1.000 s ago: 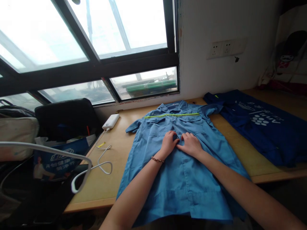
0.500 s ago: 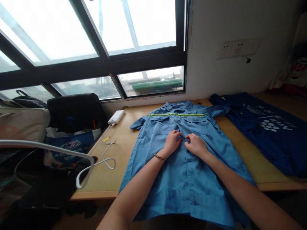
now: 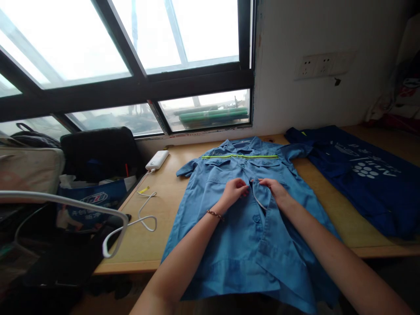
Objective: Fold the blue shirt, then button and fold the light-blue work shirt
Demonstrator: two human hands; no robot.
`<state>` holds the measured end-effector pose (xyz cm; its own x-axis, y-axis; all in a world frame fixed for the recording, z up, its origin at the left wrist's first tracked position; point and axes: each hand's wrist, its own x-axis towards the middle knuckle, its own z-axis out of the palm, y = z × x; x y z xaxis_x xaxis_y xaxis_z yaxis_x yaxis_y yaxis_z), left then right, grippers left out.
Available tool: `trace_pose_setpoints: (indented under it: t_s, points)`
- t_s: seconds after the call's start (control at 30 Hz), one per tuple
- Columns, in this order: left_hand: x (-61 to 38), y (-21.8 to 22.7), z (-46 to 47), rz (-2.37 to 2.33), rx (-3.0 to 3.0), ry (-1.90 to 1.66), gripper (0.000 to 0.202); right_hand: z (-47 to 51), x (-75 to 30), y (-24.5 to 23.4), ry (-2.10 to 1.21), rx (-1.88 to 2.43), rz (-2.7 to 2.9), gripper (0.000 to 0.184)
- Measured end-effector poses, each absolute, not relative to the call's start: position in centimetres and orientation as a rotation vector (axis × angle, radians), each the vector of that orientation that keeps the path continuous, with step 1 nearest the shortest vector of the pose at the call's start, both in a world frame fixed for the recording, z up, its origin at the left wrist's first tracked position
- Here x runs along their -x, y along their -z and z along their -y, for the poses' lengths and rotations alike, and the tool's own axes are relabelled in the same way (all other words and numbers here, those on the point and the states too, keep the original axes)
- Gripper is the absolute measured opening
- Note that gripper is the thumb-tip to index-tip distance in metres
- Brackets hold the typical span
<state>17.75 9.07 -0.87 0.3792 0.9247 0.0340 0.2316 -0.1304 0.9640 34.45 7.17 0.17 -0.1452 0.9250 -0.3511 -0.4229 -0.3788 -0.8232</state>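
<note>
A light blue short-sleeved work shirt (image 3: 213, 218) lies front up on the table, its collar towards the window. A yellow-green stripe crosses its chest. My right hand (image 3: 274, 189) pinches the buttonhole edge of the front and holds it folded back to the right. Below the chest pockets the front gapes there, and a button (image 3: 256, 218) shows on the other edge. My left hand (image 3: 234, 191), with a braided bracelet at the wrist, is closed at the left front edge beside the gap, fingertips on the cloth.
A dark blue garment with white print (image 3: 367, 175) lies on the right of the wooden table (image 3: 131, 249). On the left are a white power bank (image 3: 157, 160) and a white cable (image 3: 141, 218). Bags (image 3: 95, 201) and a black chair back (image 3: 101, 151) stand beyond the left edge.
My right hand has lifted the shirt's front edge and turned it over to the right, opening a gap that exposes a button. My left hand has stayed nearly in place.
</note>
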Motion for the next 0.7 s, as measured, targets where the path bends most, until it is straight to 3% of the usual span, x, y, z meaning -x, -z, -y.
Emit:
trace_pose_setpoints:
  t_s: [0.2,0.7]
  points:
    - [-17.45,0.37,-8.82,-0.782,-1.076,-0.772,0.026,-7.03,-34.53,-0.82,-1.867,1.046,0.576,0.018]
    - [-17.89,0.67,-8.65,-0.747,-0.960,-0.890,0.019,-6.78,-34.15,-0.34,-1.499,1.273,0.892,0.012]
